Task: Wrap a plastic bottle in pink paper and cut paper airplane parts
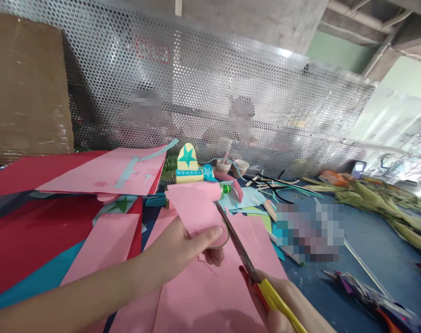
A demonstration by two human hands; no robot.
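My left hand (193, 247) pinches a piece of pink paper (195, 212), with the thumb flat on top and the fingers curled beneath. The lower right edge of that piece is rounded. In my right hand (283, 291) is a pair of scissors (241, 247) with yellow and red handles. Its blades point up and away, right beside the paper's right edge; whether they touch it I cannot tell. Under both hands lies a larger pink sheet (210, 296). Behind the held piece is a bottle wrapped in pink paper (227, 188), its green neck showing.
Stacked pink and red sheets (102, 171) lie at the left, near a cardboard panel (28, 88). A cream cutout with a teal star (187, 157) and paper cups (240, 167) stand at the back. Dry husks (380, 203) spread across the right. A perforated metal screen (203, 83) closes the far side.
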